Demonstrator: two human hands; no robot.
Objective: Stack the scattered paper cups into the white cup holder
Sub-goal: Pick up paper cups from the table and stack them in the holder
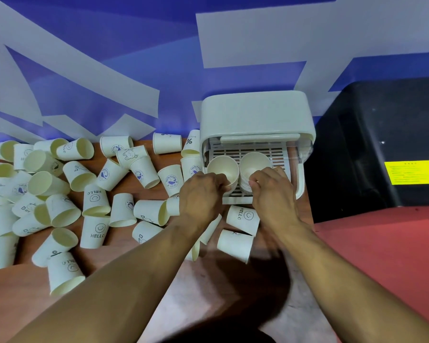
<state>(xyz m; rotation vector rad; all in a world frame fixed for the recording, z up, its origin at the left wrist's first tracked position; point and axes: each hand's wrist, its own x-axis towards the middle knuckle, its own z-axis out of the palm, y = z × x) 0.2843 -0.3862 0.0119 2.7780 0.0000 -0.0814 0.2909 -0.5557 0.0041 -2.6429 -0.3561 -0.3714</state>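
Bare forearms (134, 280) reach to the white cup holder (255, 115), where two nested stacks stand side by side in its open tray. The left hand (201, 194) curls its fingers round the left stack (222, 164); the right hand (273, 191) pinches the right stack (254, 162) at its rim. Dozens of loose paper cups (94, 199) lie left of the holder and a few lie just in front of it, so most of the job remains.

Reaching forward side by side, knuckles up; pinching left cup (221, 165) rim in left grip (202, 194), right cup (254, 162) rim in right grip (273, 190).
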